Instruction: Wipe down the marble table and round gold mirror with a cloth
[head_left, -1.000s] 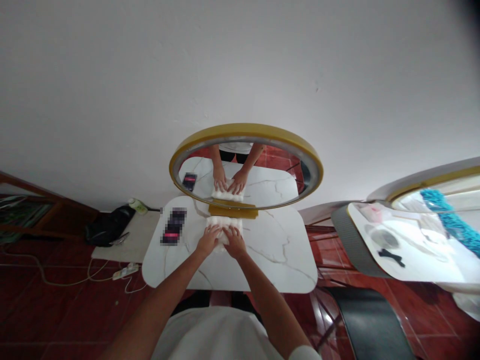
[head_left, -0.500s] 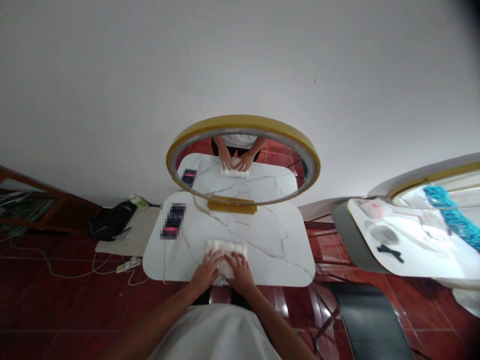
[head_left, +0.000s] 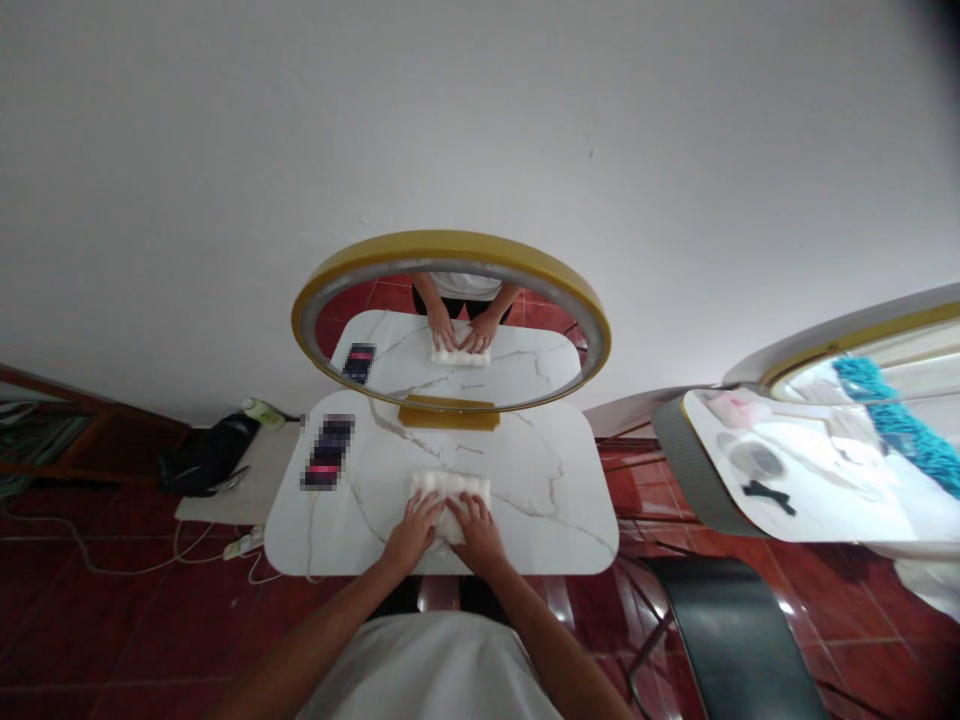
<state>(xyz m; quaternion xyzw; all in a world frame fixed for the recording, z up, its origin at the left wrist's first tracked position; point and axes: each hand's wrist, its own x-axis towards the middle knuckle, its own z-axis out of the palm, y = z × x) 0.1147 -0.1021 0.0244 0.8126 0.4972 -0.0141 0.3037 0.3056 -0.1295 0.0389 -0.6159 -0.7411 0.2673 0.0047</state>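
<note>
A thick, white, puffy cloth (head_left: pixel 450 482) with a ridged far edge lies near the front edge of the marble-patterned table (head_left: pixel 525 530). My left hand (head_left: pixel 417 527) rests on its left part, fingers apart and slightly bent over the material. Over the right part, my right hand (head_left: pixel 475 528) presses down with fingers spread. Between the hands, a narrow strip of the cloth shows. Both palms hide the sides of it. The oval mirror (head_left: pixel 451 242) with its gold frame reflects both hands on the cloth.
A blurred-out dark phone-like thing (head_left: pixel 328 452) lies on the table's left, with a cable. Beyond the table's right side stand a black chair (head_left: pixel 739 630) and a second white table (head_left: pixel 825 510) holding a black item (head_left: pixel 769 496). A dark bag (head_left: pixel 214 455) sits at left.
The cloth and both hands have shifted slightly forward, away from the table's front edge. The cloth's near end no longer reaches that edge. The view has turned a little to the right.
</note>
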